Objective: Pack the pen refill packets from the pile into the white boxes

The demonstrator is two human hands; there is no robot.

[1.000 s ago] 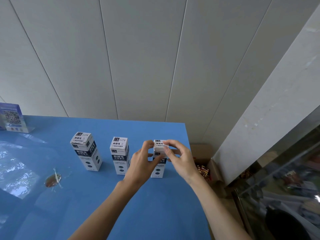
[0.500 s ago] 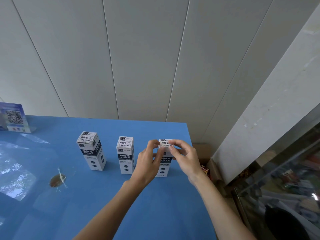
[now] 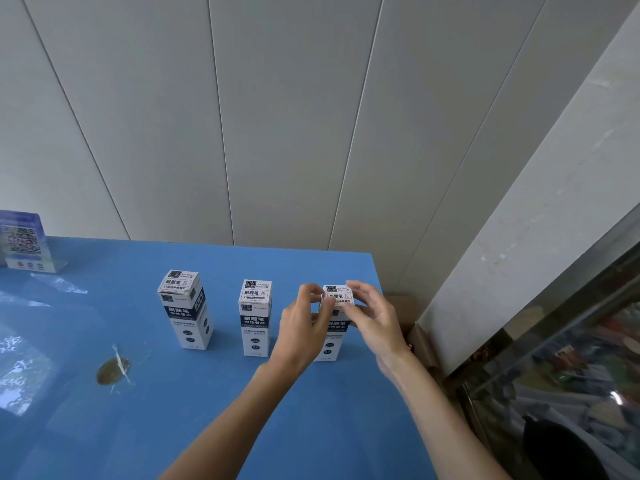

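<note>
Item: three white boxes, upright in a row on a blue table (image 3: pixel 173 410).

- Right box (image 3: pixel 334 337): nearest the table's right edge. Left hand (image 3: pixel 301 327) grips its upper left side, fingers curled round the top corner. Right hand (image 3: pixel 372 320) pinches the top flap from the right, fingertips (image 3: pixel 349 308) at the flap's front edge and along its rear edge. Flap lies flat.
- Middle box (image 3: pixel 255 318): just left of the left hand, untouched.
- Left box (image 3: pixel 185 308): apart from the others, turned slightly.

Markings: each lid carries a QR code and black Chinese print, with "20" legible; a dark blue band with white characters on each face.

Other: QR-code sign (image 3: pixel 22 242) at far left; a brown spot (image 3: pixel 112 370) on the table; an open cardboard carton (image 3: pixel 420 336) beyond the right edge.
</note>
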